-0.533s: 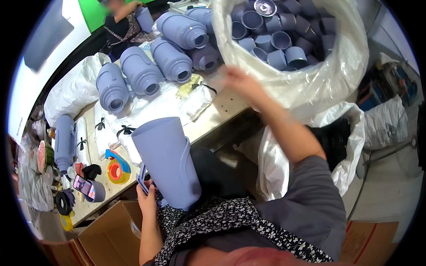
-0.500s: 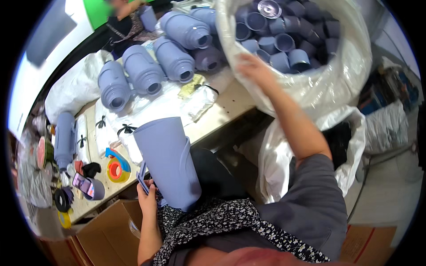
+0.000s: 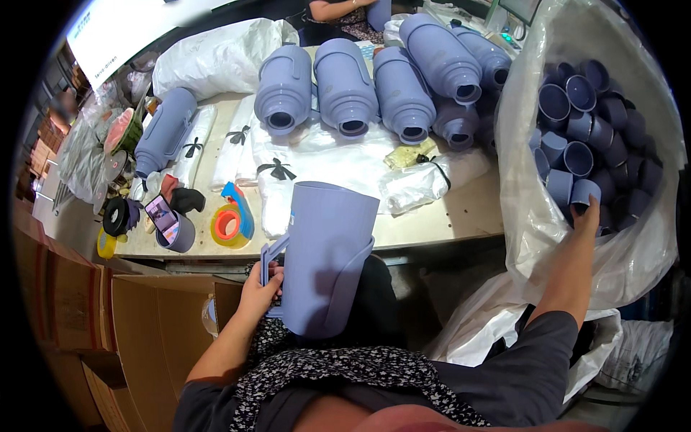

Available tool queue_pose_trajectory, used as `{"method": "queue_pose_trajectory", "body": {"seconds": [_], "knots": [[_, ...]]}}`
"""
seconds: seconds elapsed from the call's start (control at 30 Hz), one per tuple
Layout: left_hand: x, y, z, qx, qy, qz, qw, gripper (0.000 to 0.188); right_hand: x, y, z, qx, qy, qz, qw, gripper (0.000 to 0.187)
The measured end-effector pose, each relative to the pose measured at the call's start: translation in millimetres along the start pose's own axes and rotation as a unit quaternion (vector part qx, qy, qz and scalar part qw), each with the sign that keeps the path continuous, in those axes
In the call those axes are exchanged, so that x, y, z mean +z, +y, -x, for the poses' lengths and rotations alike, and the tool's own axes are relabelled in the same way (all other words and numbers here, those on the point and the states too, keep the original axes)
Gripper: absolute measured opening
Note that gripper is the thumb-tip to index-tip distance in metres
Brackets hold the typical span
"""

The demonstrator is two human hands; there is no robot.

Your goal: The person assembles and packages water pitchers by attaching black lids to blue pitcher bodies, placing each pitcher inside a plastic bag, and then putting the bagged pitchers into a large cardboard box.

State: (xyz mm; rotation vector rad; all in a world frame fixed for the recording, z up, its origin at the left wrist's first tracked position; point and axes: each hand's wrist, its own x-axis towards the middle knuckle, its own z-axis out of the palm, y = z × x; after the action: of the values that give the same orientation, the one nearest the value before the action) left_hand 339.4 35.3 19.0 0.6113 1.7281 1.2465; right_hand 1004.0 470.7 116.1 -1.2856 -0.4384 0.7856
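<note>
One casing (image 3: 327, 266), lavender and tall, is held just above the apron (image 3: 338, 367), nearly upright with its wide end up and a slight lean to the right. Left hand (image 3: 263, 289) has its fingers curled around the handle (image 3: 268, 261) on the casing's left side. Right hand (image 3: 584, 219) reaches into the big clear bag (image 3: 533, 237) at the right and pinches the near edge of one cup (image 3: 586, 190); part of the grip is hidden. Many more cups (image 3: 604, 133), lavender to dark purple, lie jumbled around it in the bag.

On the table (image 3: 471, 225), several flasks (image 3: 345, 86) lie in a cluster, necks toward the person, and one more flask (image 3: 165, 133) lies apart at the left. White packets (image 3: 306, 194) are spread in front of the cluster, some with black ties. Near the front edge, a tape dispenser (image 3: 230, 222) is close to a phone (image 3: 163, 216) propped in a lavender holder (image 3: 178, 236). A plump white sack (image 3: 223, 59) lies behind. Below the table, left of the casing, a carton (image 3: 155, 345) is open. At the top edge, a co-worker's arm (image 3: 335, 10) shows.
</note>
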Motion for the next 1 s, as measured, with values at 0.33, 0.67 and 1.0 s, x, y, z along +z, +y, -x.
{"method": "queue_pose_trajectory", "body": {"seconds": [0.33,0.67,1.0], "knots": [[1.9,42.1,9.1,-0.04,0.083,0.233,0.968,0.011,42.6,-7.3,226.3,-0.359,-0.193,0.11,0.907,0.024],[-52.5,58.9,-19.8,0.146,-0.048,0.241,0.958,0.02,-26.2,175.9,515.6,-0.443,-0.769,0.136,0.44,0.009],[6.2,37.1,29.3,0.1,0.046,-0.129,0.986,0.04,-113.7,120.3,372.3,-0.321,-0.444,0.299,0.781,0.029]]}}
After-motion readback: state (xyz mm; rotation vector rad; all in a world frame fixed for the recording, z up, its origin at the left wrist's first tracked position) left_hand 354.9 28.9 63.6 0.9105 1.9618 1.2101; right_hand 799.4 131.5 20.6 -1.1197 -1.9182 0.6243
